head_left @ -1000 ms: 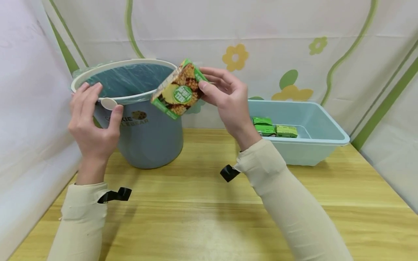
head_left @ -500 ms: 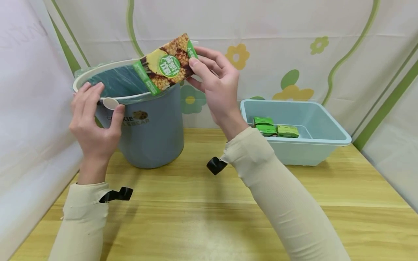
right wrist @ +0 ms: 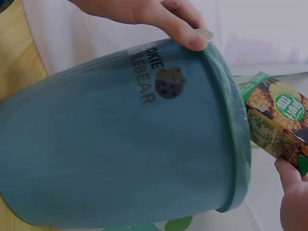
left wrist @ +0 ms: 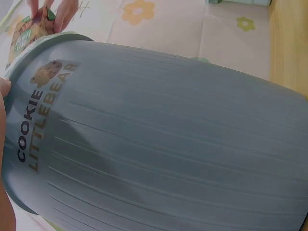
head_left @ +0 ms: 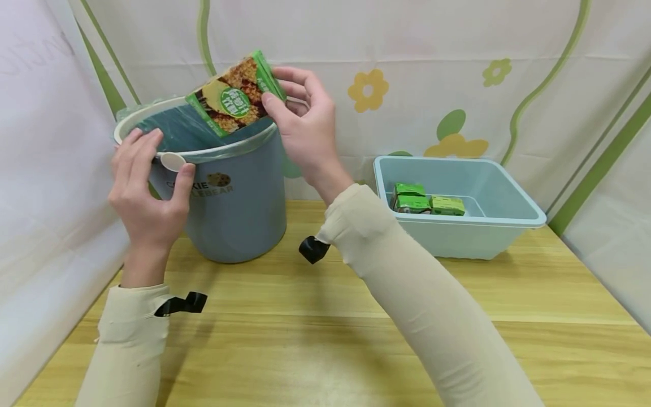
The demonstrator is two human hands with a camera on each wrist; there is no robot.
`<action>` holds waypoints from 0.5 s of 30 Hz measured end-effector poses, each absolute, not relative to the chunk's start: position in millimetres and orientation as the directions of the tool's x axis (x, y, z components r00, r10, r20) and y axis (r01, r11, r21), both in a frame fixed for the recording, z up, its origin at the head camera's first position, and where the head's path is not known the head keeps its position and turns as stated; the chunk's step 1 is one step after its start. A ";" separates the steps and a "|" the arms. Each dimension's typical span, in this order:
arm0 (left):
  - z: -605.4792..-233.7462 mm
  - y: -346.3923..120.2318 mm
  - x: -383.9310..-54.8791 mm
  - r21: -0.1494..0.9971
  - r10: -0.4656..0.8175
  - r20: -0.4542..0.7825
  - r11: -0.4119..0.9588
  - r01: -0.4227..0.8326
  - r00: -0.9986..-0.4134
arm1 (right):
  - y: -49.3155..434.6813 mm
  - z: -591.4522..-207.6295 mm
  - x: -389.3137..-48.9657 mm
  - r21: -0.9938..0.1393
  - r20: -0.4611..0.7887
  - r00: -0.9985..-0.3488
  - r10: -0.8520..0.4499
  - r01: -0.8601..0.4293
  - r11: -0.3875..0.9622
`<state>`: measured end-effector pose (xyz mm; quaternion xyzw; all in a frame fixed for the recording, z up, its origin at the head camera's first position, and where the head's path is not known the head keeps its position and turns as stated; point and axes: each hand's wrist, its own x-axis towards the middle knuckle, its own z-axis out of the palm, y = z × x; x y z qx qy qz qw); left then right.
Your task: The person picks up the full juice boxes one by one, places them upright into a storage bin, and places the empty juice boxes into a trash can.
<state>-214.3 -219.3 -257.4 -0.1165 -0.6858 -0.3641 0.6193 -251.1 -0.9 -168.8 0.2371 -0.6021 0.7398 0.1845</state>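
Note:
My right hand (head_left: 307,127) pinches a small green and brown snack box (head_left: 224,102) by one end. The box is tilted above the opening of a blue-grey trash bin (head_left: 239,209) lined with a clear plastic bag. At the bin's near left rim, my left hand (head_left: 147,200) grips the edge, fingers over the rim and thumb outside, beside a white oval tab (head_left: 173,161). In the right wrist view the box (right wrist: 276,115) shows its printed side, and the thumb presses its lower edge. The bin's inside bottom is hidden.
On the right of the wooden table (head_left: 325,350) stands a light blue tub (head_left: 463,240). Several green boxes (head_left: 413,203) lie in its left part. A white curtain (head_left: 315,34) with printed flowers hangs behind, and another sheet (head_left: 56,169) closes the left side.
My right hand has carried the snack box up and to the left, from beside the bin's right rim to above its opening. The left hand has stayed at the rim.

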 end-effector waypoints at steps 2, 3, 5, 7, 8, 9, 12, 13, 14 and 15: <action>-257.5 -219.2 -214.5 0.357 -0.294 0.933 0.705 0.612 -0.206 | -4.4 -169.5 -252.1 -0.802 0.584 -0.811 -0.035 -0.570 -0.176; -257.6 -219.4 -215.0 0.356 -0.293 0.934 0.707 0.611 -0.205 | -5.9 -170.1 -252.7 -0.803 0.588 -0.808 -0.047 -0.575 -0.157; -257.7 -219.6 -215.3 0.356 -0.294 0.934 0.705 0.613 -0.204 | -7.8 -171.7 -253.5 -0.805 0.592 -0.802 -0.080 -0.586 -0.087; -257.8 -219.2 -215.5 0.357 -0.294 0.933 0.704 0.614 -0.205 | -8.8 -173.8 -254.3 -0.796 0.601 -0.790 -0.121 -0.605 0.001; -257.8 -218.7 -215.7 0.357 -0.293 0.934 0.705 0.613 -0.207 | -9.2 -175.1 -254.7 -0.785 0.607 -0.782 -0.142 -0.618 0.046; -257.9 -218.4 -216.0 0.357 -0.290 0.934 0.707 0.611 -0.209 | -9.6 -176.4 -255.0 -0.769 0.615 -0.772 -0.163 -0.632 0.092; -257.9 -217.9 -216.7 0.358 -0.287 0.933 0.708 0.608 -0.216 | -11.5 -179.2 -255.9 -0.711 0.643 -0.736 -0.211 -0.676 0.194; -258.0 -218.1 -217.0 0.358 -0.286 0.933 0.708 0.608 -0.216 | -12.2 -179.5 -256.0 -0.684 0.653 -0.723 -0.225 -0.691 0.235; -258.1 -218.2 -217.3 0.359 -0.287 0.933 0.706 0.611 -0.217 | -13.0 -179.4 -256.1 -0.655 0.663 -0.709 -0.239 -0.704 0.273; -258.3 -218.7 -217.7 0.359 -0.287 0.933 0.705 0.612 -0.216 | -13.7 -178.9 -256.0 -0.624 0.670 -0.697 -0.255 -0.715 0.314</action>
